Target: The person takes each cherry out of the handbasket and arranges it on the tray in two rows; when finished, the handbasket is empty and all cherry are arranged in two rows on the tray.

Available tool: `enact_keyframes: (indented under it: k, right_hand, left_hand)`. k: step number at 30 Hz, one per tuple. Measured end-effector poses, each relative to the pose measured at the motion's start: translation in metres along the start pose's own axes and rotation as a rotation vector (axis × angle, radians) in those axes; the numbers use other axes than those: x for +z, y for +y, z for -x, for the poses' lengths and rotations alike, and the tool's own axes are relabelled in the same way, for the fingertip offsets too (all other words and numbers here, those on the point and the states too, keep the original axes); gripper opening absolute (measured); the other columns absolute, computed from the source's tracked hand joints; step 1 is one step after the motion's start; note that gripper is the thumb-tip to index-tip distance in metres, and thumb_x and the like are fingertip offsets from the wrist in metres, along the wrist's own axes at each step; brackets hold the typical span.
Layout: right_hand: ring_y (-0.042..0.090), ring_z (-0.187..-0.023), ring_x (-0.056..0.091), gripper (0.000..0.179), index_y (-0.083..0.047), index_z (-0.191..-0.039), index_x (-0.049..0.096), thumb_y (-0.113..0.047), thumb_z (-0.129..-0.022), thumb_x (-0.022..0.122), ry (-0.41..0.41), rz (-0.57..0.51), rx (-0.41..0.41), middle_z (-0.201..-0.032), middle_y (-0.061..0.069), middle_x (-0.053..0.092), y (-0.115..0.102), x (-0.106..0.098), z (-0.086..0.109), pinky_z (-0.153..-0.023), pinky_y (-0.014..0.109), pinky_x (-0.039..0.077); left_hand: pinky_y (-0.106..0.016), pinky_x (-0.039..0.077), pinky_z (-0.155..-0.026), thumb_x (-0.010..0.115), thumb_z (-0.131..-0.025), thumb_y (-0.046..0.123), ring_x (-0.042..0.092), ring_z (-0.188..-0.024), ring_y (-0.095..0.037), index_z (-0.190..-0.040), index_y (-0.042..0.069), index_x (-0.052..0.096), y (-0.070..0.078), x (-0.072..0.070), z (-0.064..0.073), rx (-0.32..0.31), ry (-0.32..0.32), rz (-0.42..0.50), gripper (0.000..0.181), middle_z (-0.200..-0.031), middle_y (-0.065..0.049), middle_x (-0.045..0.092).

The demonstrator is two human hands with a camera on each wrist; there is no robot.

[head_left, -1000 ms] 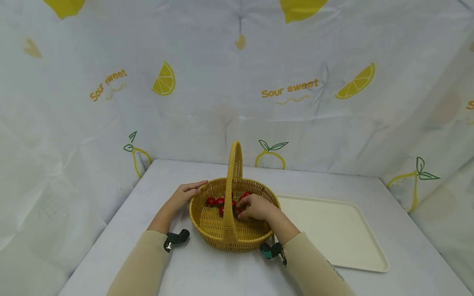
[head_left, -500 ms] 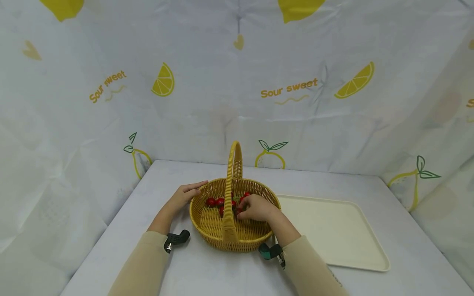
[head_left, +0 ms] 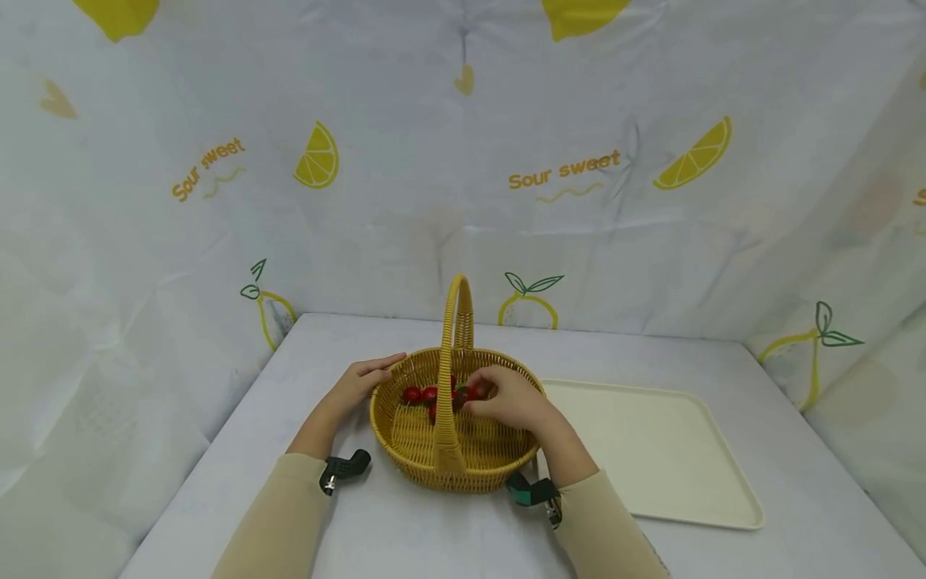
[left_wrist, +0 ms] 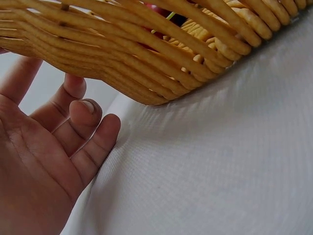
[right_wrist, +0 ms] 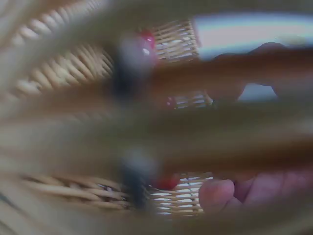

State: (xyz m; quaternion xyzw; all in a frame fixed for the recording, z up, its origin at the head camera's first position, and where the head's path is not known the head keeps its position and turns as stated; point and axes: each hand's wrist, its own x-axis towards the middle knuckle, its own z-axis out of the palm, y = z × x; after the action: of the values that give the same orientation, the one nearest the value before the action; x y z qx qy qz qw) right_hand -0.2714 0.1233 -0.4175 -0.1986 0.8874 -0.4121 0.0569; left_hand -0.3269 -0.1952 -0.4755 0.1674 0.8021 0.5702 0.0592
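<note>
A yellow wicker basket (head_left: 448,462) with a tall arched handle stands on the table. Several dark red, round, cherry-like fruits (head_left: 411,395) lie inside it; a green stem shows through the weave in the left wrist view. My left hand (head_left: 354,386) rests against the basket's left rim, thumb over the edge, its other fingers loosely bent outside the wall. Reaching into the right half, my right hand (head_left: 510,400) has its thumb and index finger apart around some fruits. In the right wrist view blurred basket strands partly cover the right hand (right_wrist: 259,191).
A cream rectangular tray (head_left: 651,450) lies right of the basket, close to its side. White cloth with lemon prints (head_left: 528,310) hangs behind and around the white table (head_left: 405,547). The basket handle (head_left: 446,402) arches beside the right hand's fingertips.
My right hand has shifted slightly up and away inside the basket, and its thumb and index finger have spread wider. The left hand and the basket stay put.
</note>
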Motion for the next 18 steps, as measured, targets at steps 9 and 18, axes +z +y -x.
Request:
enact_keyframes:
  k: [9, 18]
  right_hand:
    - [0.024, -0.092, 0.056, 0.029, -0.014, -0.116, 0.071, -0.025, -0.09, 0.078, 0.109, -0.027, 0.005, -0.109, 0.001, 0.066, -0.006, -0.027, 0.01, -0.08, 0.04, 0.05]
    - [0.024, -0.081, 0.052, 0.03, -0.013, -0.117, 0.07, -0.026, -0.091, 0.077, 0.186, -0.017, 0.031, -0.107, 0.006, 0.063, -0.006, -0.05, 0.016, -0.062, 0.036, 0.047]
  left_hand:
    - [-0.055, 0.035, -0.115, 0.055, -0.099, 0.018, 0.044, -0.143, -0.036, -0.147, 0.012, 0.058, -0.001, 0.0, -0.001, -0.003, -0.014, 0.027, 0.048, -0.151, -0.011, 0.052]
    - [-0.055, 0.035, -0.115, 0.052, -0.1, 0.013, 0.042, -0.144, -0.037, -0.148, 0.008, 0.056, -0.001, -0.001, -0.001, 0.012, -0.011, 0.024, 0.049, -0.153, -0.013, 0.05]
